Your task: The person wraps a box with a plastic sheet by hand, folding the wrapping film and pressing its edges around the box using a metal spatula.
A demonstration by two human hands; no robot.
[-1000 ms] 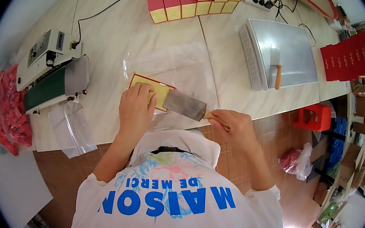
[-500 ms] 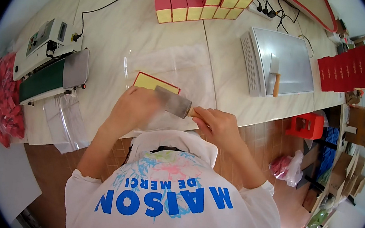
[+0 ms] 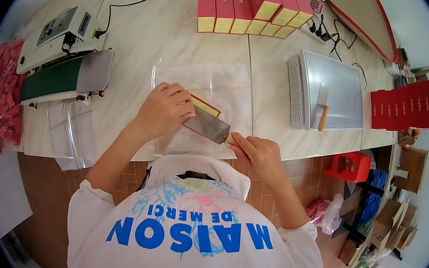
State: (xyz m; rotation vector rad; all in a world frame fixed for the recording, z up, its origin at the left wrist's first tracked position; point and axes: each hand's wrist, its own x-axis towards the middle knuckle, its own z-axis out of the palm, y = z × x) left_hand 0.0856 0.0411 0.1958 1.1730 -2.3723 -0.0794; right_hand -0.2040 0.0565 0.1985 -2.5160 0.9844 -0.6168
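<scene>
My right hand (image 3: 261,159) is closed round the wooden handle of a scraper (image 3: 208,126) with a wide, flat metal blade. The blade lies along the near side of a small red-edged yellow box (image 3: 208,107). At the box's left end is my left hand (image 3: 163,111), its fingers bent over the box and touching it near the blade's far end. The hand covers much of the box. Beneath both lies a clear plastic sheet (image 3: 231,83) on the marbled table.
Stacked red and yellow boxes (image 3: 239,7) stand at the back. To the right is a flat metal hot plate (image 3: 346,91) with a second scraper (image 3: 323,106) on it. A belt sealing machine (image 3: 59,58) and plastic bags (image 3: 72,136) are on the left. Cables run behind.
My left hand has shifted up and its fingers now bend over the box. The scraper blade has tilted and moved slightly right. The whole view has shifted a little.
</scene>
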